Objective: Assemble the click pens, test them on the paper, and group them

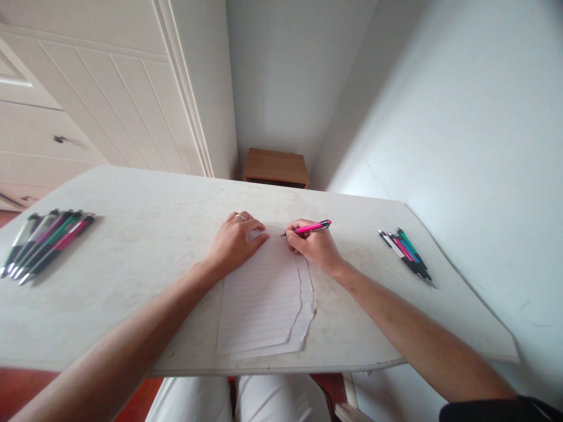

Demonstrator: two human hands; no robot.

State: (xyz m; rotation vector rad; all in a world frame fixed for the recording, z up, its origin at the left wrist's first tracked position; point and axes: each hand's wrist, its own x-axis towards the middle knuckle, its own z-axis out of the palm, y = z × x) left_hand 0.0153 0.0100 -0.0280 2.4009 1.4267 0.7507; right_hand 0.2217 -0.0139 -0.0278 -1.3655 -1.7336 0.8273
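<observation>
My right hand (pixel 310 243) grips a pink pen (pixel 313 227), its dark tip pointing left at the top part of a lined sheet of paper (pixel 261 299). A second sheet (pixel 303 328) lies underneath and sticks out on the right, where both sheets have torn, ragged edges. On the upper left of the paper rests my left hand (pixel 240 237), wearing a ring, with thumb and forefinger apart and nothing held between them. Whether there is fresh writing on the page is too small to tell.
Several pens (pixel 48 243) lie fanned on the left of the white table (pixel 149 234). Another group of pens (pixel 407 255) lies on the right, near the wall (pixel 484 146). Beyond the table stand a white cabinet (pixel 132 88) and a small wooden stand (pixel 276 166).
</observation>
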